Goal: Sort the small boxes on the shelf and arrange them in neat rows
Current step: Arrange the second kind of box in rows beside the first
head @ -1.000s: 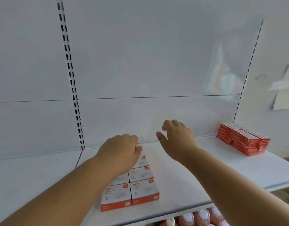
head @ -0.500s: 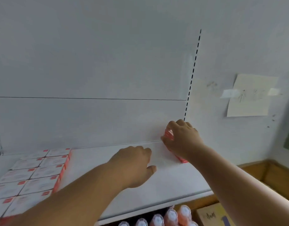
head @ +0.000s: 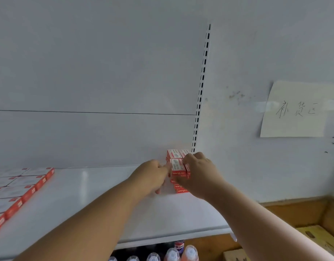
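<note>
Head view shows the stack of small red-and-white cardboard boxes at the white shelf's back right corner, long axes running front to back. The right hand grips its right side, fingers curled; the left hand touches its left face.

A flat white metal shelf carries neat rows of flat white-topped, red-edged cardboard boxes at its left end and a stack of small red cardboard boxes near its right end.
</note>
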Demonstrator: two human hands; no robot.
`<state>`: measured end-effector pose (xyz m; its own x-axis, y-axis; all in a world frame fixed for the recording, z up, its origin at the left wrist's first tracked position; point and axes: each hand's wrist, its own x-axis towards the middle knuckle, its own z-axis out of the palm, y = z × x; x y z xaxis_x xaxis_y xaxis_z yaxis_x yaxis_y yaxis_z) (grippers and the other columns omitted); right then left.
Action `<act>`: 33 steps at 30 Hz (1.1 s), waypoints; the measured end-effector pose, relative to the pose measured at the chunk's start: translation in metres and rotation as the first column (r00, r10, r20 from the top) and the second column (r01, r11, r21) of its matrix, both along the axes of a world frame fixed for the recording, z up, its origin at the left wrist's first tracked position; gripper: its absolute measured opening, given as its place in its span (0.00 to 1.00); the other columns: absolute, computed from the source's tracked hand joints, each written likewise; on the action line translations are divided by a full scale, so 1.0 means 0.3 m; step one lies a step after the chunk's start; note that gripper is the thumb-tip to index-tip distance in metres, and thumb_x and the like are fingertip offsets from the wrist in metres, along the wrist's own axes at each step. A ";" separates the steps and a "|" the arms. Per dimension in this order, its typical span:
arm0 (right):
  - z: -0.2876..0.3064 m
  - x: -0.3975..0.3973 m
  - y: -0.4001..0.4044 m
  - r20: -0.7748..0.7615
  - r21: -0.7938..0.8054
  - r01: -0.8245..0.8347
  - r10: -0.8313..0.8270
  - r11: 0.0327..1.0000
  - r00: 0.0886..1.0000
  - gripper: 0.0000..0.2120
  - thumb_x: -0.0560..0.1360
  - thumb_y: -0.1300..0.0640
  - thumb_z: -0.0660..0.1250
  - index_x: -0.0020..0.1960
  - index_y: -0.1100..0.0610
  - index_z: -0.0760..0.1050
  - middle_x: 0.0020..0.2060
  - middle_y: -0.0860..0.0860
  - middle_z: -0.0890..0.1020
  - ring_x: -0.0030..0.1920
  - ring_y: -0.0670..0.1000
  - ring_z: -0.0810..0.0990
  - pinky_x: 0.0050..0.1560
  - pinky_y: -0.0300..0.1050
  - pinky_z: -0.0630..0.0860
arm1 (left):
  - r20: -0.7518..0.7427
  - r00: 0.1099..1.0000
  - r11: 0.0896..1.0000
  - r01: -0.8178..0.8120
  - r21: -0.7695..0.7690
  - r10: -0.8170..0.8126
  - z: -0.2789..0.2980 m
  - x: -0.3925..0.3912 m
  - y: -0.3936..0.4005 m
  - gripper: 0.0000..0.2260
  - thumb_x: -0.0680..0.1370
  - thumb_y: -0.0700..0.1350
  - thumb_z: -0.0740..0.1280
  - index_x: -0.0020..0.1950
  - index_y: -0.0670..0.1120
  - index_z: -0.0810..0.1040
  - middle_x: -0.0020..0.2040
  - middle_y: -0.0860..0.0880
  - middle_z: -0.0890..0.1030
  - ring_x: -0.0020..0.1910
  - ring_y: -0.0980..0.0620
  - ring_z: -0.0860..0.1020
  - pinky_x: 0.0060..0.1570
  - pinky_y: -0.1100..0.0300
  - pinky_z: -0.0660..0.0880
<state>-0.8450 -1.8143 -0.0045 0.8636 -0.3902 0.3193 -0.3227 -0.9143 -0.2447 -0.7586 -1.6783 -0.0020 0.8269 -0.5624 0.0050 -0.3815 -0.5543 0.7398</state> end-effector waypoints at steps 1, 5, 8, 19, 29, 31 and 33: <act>-0.007 -0.009 -0.011 0.035 0.020 -0.022 0.021 1.000 0.999 0.22 0.71 0.42 0.69 0.61 0.51 0.71 0.57 0.50 0.72 0.56 0.55 0.75 0.54 0.46 0.72 | -0.054 0.998 1.000 -0.010 -0.015 0.010 -0.003 0.000 -0.010 0.20 0.80 0.61 0.58 0.47 0.45 0.78 0.44 0.44 0.85 0.34 0.47 0.79 0.45 0.53 0.78; -0.026 -0.038 -0.043 0.158 0.134 -0.082 0.060 0.988 0.986 0.16 0.73 0.53 0.69 0.61 0.51 0.76 0.59 0.50 0.74 0.54 0.54 0.77 0.54 0.45 0.75 | -0.204 0.979 0.996 -0.037 -0.075 0.021 -0.007 -0.007 -0.031 0.17 0.80 0.58 0.62 0.47 0.45 0.80 0.40 0.47 0.82 0.29 0.50 0.76 0.35 0.58 0.72; -0.036 -0.046 -0.053 0.206 0.154 -0.105 0.072 0.982 0.976 0.15 0.75 0.56 0.67 0.61 0.51 0.76 0.59 0.49 0.74 0.53 0.52 0.77 0.52 0.43 0.75 | -0.236 0.971 0.989 -0.072 -0.128 0.040 0.000 -0.008 -0.039 0.13 0.79 0.51 0.63 0.46 0.43 0.81 0.38 0.48 0.82 0.28 0.51 0.75 0.32 0.60 0.67; -0.077 -0.031 -0.035 0.414 0.307 -0.067 -0.070 0.949 0.907 0.16 0.75 0.64 0.62 0.60 0.52 0.73 0.63 0.45 0.70 0.48 0.48 0.76 0.44 0.42 0.76 | -0.439 0.898 0.804 -0.257 -0.536 -0.005 -0.031 -0.038 0.001 0.06 0.82 0.38 0.61 0.53 0.42 0.78 0.44 0.44 0.86 0.42 0.48 0.83 0.41 0.54 0.76; -0.088 0.014 0.159 0.722 0.362 -0.401 0.020 0.841 0.692 0.21 0.68 0.66 0.75 0.57 0.50 0.78 0.60 0.41 0.74 0.56 0.46 0.80 0.50 0.40 0.80 | -0.454 0.890 0.630 -0.336 -0.700 -0.030 -0.012 -0.021 0.231 0.09 0.81 0.35 0.58 0.56 0.43 0.76 0.48 0.43 0.84 0.42 0.45 0.85 0.39 0.54 0.76; -0.100 0.028 0.221 0.713 0.411 -0.468 0.044 0.782 0.700 0.21 0.67 0.68 0.75 0.53 0.46 0.78 0.58 0.43 0.77 0.56 0.45 0.80 0.54 0.36 0.77 | -0.374 0.924 0.677 -0.322 -0.662 0.073 -0.020 -0.007 0.330 0.11 0.81 0.36 0.59 0.56 0.47 0.78 0.48 0.46 0.85 0.42 0.47 0.86 0.40 0.54 0.77; -0.117 0.033 0.276 0.645 0.477 -0.498 0.097 0.724 0.758 0.21 0.68 0.69 0.74 0.48 0.45 0.77 0.56 0.45 0.79 0.54 0.43 0.81 0.55 0.33 0.76 | -0.215 0.958 0.784 -0.278 -0.555 0.188 -0.034 0.006 0.438 0.13 0.82 0.37 0.59 0.57 0.52 0.79 0.47 0.49 0.84 0.38 0.51 0.85 0.39 0.55 0.78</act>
<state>-0.8351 -1.7315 -0.0395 0.7146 -0.4171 0.5616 0.3137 -0.5265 -0.7902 -0.7566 -1.5468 -0.0122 0.9493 -0.2824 0.1383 -0.1637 -0.0685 0.9841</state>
